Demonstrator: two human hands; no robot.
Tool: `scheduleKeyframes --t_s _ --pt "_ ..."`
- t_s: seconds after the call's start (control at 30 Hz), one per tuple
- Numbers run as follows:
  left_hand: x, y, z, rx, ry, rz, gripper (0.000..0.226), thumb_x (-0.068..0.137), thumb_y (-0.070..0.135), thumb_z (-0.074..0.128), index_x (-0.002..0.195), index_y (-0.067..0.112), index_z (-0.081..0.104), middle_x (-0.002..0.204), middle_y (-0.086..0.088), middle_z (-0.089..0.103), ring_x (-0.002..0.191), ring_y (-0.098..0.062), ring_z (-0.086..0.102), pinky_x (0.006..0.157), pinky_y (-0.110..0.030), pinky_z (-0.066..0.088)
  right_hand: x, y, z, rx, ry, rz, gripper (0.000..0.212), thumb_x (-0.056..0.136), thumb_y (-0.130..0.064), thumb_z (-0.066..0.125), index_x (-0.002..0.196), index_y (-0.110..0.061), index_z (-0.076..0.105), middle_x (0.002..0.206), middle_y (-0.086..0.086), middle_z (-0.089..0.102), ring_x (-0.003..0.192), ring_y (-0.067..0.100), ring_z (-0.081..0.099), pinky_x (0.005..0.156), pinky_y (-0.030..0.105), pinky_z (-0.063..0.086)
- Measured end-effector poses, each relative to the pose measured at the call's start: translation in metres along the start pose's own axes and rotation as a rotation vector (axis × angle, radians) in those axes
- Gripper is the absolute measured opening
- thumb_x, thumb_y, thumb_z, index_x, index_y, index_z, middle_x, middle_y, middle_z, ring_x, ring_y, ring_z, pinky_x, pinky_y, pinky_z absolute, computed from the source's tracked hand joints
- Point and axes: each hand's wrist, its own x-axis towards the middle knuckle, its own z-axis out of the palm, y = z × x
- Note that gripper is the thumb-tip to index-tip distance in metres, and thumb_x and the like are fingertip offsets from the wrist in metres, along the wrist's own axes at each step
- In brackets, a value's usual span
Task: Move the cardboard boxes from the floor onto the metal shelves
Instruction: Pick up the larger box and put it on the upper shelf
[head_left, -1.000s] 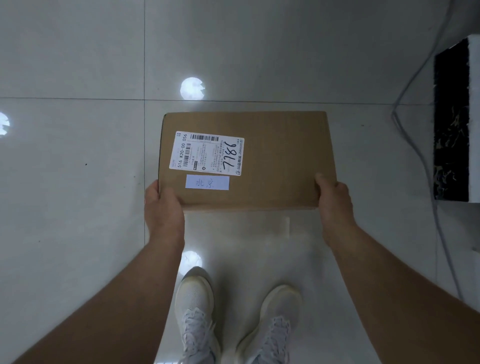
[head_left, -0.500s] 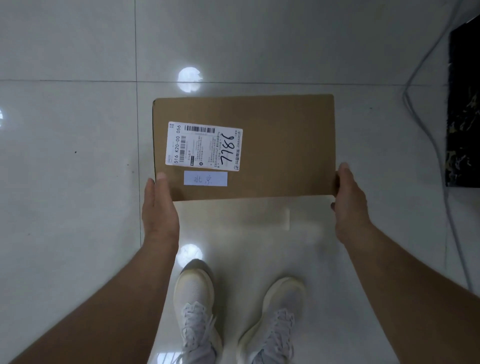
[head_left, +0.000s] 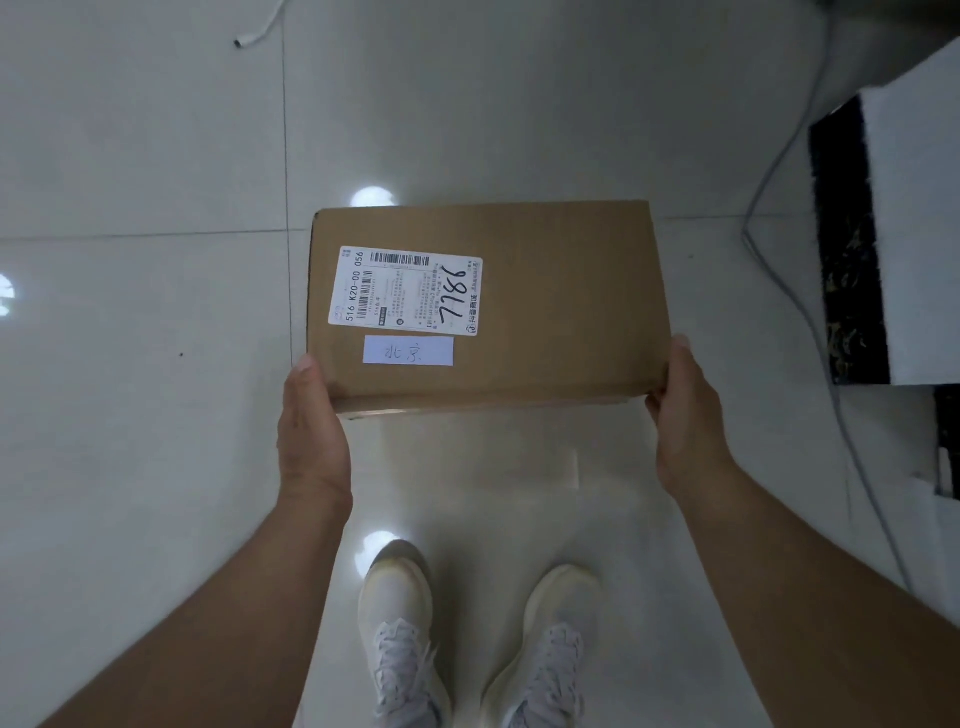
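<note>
Holding the near left corner, the left hand (head_left: 311, 441) presses its fingers (head_left: 306, 382) flat on the side of the cardboard box (head_left: 561, 301). The box is up off the floor (head_left: 130, 415), between both hands, with its long side going left to right. The right hand (head_left: 685, 421) holds the near right corner. No shelves show here, so I think carrying comes next.

Cardboard box (head_left: 545, 312) between both hands, above floor (head_left: 130, 415), shoes (head_left: 400, 623) behind.

A parcel storeroom, judging by the labelled cardboard box (head_left: 545, 306) and bare tiled floor (head_left: 145, 441).
</note>
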Motion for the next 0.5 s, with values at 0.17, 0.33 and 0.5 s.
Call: scheduleKeyframes --t_s 0.17,0.33,0.5 --pt "-0.029 0.065 -0.010 -0.026 -0.081 0.121 0.066 0.078 0.064 0.032 0.126 0.027 0.059 0.132 0.003 0.062 0.127 -0.015 0.052 0.112 -0.043 0.035 -0.035 -0.058 -0.017 -0.020 0.029 -0.114 0.067 0.083 -0.057 0.034 0.138 -0.020 0.048 0.144 0.001 0.050 0.131 0.016 0.046 0.115 0.038 0.030" --pt "-0.070 0.141 -0.026 -0.051 -0.098 0.288 0.075 0.075 0.061 0.033 0.134 0.018 0.052 0.139 -0.003 0.055 0.132 -0.018 0.047 0.114 -0.041 0.033 -0.086 -0.126 -0.036 0.051 0.047 -0.183 0.075 0.078 -0.063 0.033 0.137 -0.020 0.048 0.141 0.000 0.052 0.128 0.016 0.049 0.113 0.037 0.033" --pt "-0.119 0.203 -0.046 -0.076 -0.144 0.376 0.066 0.077 0.055 0.036 0.128 0.016 0.052 0.127 0.006 0.054 0.130 -0.018 0.047 0.113 -0.040 0.033 -0.138 -0.191 -0.059 0.122 0.143 -0.319 0.051 0.096 -0.045 0.033 0.133 -0.013 0.049 0.122 -0.009 0.047 0.113 0.010 0.045 0.098 0.024 0.032"
